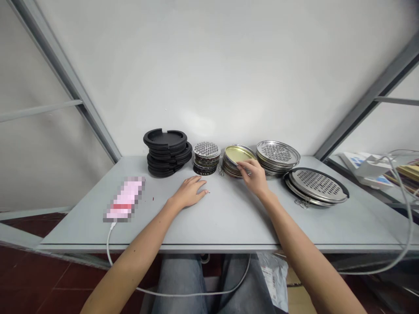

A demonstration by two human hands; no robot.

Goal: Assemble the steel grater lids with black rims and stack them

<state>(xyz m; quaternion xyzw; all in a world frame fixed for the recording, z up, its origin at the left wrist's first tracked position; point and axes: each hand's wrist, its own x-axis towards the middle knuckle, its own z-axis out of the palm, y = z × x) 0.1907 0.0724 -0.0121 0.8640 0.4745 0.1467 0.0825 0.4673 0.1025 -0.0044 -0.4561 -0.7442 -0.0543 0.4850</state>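
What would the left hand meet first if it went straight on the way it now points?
The left hand would probably meet the narrow stack with a perforated top first, though depth is unclear.

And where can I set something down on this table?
Bare grey tabletop lies between your left forearm and right forearm, and nearside of the black-rimmed perforated silver plates. It's crowded along the back, from stacked round black trays to stacked silver grater discs.

Stack of round metal discs (236,153), topmost gold-coloured, open side up, on grey table (225,218).
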